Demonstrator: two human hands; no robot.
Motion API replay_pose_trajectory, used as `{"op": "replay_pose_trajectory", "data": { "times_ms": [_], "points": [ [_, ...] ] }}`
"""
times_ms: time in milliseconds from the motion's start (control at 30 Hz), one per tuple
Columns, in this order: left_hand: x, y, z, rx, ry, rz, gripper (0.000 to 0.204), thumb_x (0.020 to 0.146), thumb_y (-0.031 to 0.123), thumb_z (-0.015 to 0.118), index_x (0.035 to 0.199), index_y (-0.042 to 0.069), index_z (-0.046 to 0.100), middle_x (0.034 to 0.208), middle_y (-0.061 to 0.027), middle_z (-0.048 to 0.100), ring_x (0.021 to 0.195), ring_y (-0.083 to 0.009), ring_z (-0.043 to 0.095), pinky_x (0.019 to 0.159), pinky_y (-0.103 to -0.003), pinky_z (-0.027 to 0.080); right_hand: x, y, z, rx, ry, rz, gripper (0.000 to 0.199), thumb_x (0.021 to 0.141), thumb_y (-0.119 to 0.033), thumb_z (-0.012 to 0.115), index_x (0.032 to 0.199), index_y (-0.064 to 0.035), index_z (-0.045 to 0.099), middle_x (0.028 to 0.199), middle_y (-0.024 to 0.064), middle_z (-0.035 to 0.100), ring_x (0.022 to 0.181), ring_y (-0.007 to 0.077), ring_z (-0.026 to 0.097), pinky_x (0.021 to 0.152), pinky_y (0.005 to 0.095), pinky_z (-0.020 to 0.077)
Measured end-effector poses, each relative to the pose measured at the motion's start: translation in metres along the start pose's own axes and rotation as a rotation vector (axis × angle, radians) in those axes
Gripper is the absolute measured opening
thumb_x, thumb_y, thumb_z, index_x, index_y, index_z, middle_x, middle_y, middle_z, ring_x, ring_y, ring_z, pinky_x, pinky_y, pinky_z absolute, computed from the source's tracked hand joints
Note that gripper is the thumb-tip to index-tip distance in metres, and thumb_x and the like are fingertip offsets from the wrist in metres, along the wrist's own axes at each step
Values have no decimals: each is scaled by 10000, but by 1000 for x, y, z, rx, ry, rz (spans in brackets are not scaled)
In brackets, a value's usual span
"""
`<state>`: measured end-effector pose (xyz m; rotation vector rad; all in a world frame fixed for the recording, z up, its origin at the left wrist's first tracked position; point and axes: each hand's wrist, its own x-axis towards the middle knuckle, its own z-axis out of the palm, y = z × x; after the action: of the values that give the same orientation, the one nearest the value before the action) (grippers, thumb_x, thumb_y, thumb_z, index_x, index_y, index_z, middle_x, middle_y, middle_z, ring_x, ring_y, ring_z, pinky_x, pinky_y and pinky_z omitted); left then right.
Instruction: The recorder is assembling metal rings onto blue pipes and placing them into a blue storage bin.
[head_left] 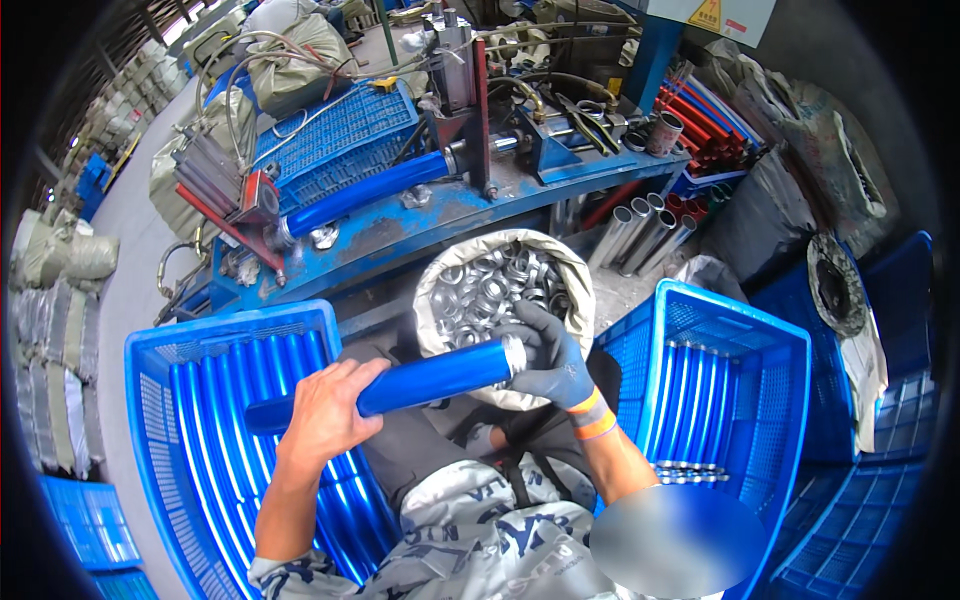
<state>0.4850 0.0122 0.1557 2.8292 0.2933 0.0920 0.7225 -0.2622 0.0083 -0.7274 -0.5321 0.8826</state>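
A shiny blue metal tube (440,378) lies across my lap, tilted slightly up toward its right end. Bare and wrapped over its left part, my left hand (335,410) grips it. My right hand (555,355), in a grey glove with an orange band at the wrist, closes its fingers around a silver metal ring (514,354) at the tube's right end. How far the ring sits on the tube is hard to see. Just beyond that hand, a whitish sack with a rolled rim (582,290) holds many loose silver rings (485,290).
Blue tubes (235,400) fill a blue crate (230,322) at my left. Another blue crate (745,318) at my right holds tubes with silver ends (695,400). Ahead stands a blue machine bench (385,222) with a blue tube (370,193) held lengthwise. Bare metal pipes (640,232) stand beside it.
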Motion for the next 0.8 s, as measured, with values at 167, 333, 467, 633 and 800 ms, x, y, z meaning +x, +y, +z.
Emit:
{"op": "replay_pose_trajectory", "data": {
  "times_ms": [167,333,467,633,800],
  "points": [
    [0,-3,6,-4,-7,-1,697,705,166,874,1394,138,770,1026,-108,740,982,-355,742,869,-493,609,-7,-1,-1,-78,29,40,998,892,27,961,1739,88,438,1729,193,552,1520,282,622,1291,445,497],
    [2,-6,17,7,16,22,725,705,176,877,1420,135,763,1018,-107,730,987,-350,731,860,-491,602,-6,-4,-2,-272,33,87,898,950,21,896,1733,93,463,1758,169,525,1541,227,582,1318,392,438],
    [3,-16,38,-14,13,-15,699,730,168,870,1420,117,768,1064,-118,765,1005,-368,752,888,-488,619,8,10,-11,-305,73,72,755,1010,21,785,1717,60,521,1670,152,638,1480,202,629,1280,354,464],
    [-6,-16,44,-603,326,-210,684,815,127,948,1454,22,728,1248,-121,818,1130,-247,803,1008,-378,616,40,96,-151,-778,227,358,661,1020,-228,868,1608,0,667,1506,184,757,1396,217,706,1165,365,571],
    [11,-8,53,-1158,450,-219,719,866,216,1010,1451,-21,665,1277,-133,795,1161,-210,752,1049,-374,592,-1,170,-217,-2271,-174,423,398,1065,-495,680,1276,-214,865,1242,126,832,1136,376,799,1007,550,601]
  ]
}}
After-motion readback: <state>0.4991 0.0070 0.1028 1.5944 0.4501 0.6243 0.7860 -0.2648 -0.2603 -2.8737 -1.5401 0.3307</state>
